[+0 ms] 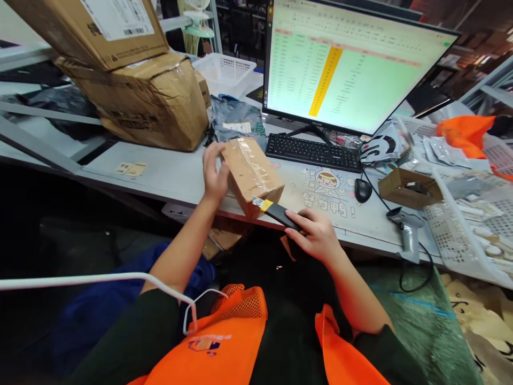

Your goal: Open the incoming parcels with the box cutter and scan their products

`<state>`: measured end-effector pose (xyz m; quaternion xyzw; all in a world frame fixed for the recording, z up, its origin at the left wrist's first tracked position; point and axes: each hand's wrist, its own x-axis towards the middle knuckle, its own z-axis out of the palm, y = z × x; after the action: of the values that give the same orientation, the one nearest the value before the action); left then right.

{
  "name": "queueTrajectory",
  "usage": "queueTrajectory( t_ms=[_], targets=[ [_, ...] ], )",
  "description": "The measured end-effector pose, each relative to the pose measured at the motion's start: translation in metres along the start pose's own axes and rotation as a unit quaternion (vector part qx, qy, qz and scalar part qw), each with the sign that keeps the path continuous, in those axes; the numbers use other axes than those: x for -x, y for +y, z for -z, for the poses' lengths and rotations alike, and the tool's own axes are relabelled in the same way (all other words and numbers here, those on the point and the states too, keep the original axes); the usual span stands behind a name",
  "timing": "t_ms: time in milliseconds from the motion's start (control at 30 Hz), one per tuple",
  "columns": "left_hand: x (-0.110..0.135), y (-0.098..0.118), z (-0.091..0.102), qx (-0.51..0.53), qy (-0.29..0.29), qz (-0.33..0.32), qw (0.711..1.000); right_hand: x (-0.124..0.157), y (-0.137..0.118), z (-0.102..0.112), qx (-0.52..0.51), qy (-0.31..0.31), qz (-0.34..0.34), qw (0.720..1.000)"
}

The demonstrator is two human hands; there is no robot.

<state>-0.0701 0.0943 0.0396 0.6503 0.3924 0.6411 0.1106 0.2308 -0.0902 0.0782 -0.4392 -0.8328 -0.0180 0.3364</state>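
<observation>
the orange vest (212,350) is nearest the camera. the carton (250,168) sits at the front edge of the desk (172,182), long axis running far-left to near-right. the right hand (316,233) is closed around the knife (277,212), blade end pointing left and away at the carton's near end. the left hand (215,176) touches the carton's left side; its grip cannot be determined.

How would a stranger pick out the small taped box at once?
Find the large monitor, then the black keyboard below it. Left of that and nearer the camera is the brown box. Unlike the bigger cartons farther left, it has the left hand against it and a black-and-yellow cutter at its near end.
</observation>
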Motion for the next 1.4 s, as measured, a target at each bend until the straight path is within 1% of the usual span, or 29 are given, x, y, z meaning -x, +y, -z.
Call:
queueTrajectory(
  t_ms=[33,67,133,167,233,333,467,567,800,967,1100,1167,1400],
  targets=[
    [0.014,0.011,0.004,-0.018,-0.031,-0.052,0.998,0.000,0.001,0.002,0.005,0.000,-0.002,1.000],
    [0.028,0.020,0.007,-0.035,-0.064,-0.090,0.993,0.001,0.002,0.004,0.007,0.000,-0.002,1.000],
    [0.048,0.033,0.012,-0.061,-0.110,-0.132,0.983,0.002,0.004,0.007,0.004,0.002,0.004,1.000],
    [0.055,0.037,0.012,-0.070,-0.116,-0.140,0.981,0.001,0.005,0.009,0.001,0.002,0.009,1.000],
    [0.061,0.040,0.010,-0.073,-0.109,-0.147,0.980,0.000,0.007,0.011,0.002,-0.002,0.019,1.000],
    [0.061,0.039,0.005,-0.074,-0.099,-0.146,0.982,-0.003,0.011,0.013,0.015,-0.019,0.019,1.000],
    [0.059,0.039,0.004,-0.103,-0.108,-0.120,0.981,-0.004,0.015,0.015,0.018,-0.039,0.022,0.999],
    [0.059,0.040,0.005,-0.110,-0.109,-0.117,0.981,-0.005,0.017,0.016,0.025,-0.046,0.035,0.998],
    [0.059,0.042,0.005,-0.110,-0.101,-0.108,0.983,-0.003,0.026,0.019,0.039,-0.013,0.036,0.999],
    [0.058,0.043,0.005,-0.103,-0.084,-0.150,0.980,0.002,0.028,0.016,0.052,-0.009,0.042,0.998],
    [0.058,0.044,0.002,-0.111,-0.079,-0.143,0.980,0.001,0.024,0.013,0.047,-0.016,0.060,0.997],
    [0.058,0.044,0.000,-0.109,-0.069,-0.153,0.980,-0.002,0.023,0.010,0.050,-0.013,0.065,0.997],
    [0.059,0.043,-0.005,-0.115,-0.052,-0.183,0.975,-0.008,0.030,0.011,0.033,0.020,0.052,0.998]
  ],
)
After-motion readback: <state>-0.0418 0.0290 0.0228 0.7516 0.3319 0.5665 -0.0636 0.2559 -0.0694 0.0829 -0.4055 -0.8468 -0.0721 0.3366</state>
